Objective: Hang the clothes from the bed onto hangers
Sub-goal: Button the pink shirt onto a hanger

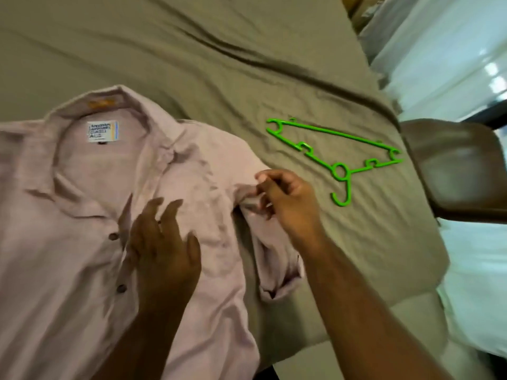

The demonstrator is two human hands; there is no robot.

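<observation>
A pale pink collared shirt (82, 215) lies front up on the olive bed sheet (219, 64), collar toward the far side, with brown buttons down the placket. My left hand (164, 248) rests flat on the shirt's chest beside the placket, fingers spread. My right hand (285, 198) pinches a fold of cloth at the shirt's right shoulder, where the short sleeve starts. A bright green plastic hanger (337, 152) lies flat on the sheet just right of my right hand, hook pointing toward me.
A brown chair (461, 171) stands against the bed's right edge, close to the hanger. Beyond it is a pale shiny floor (466, 64). The bed's near corner drops away at lower right.
</observation>
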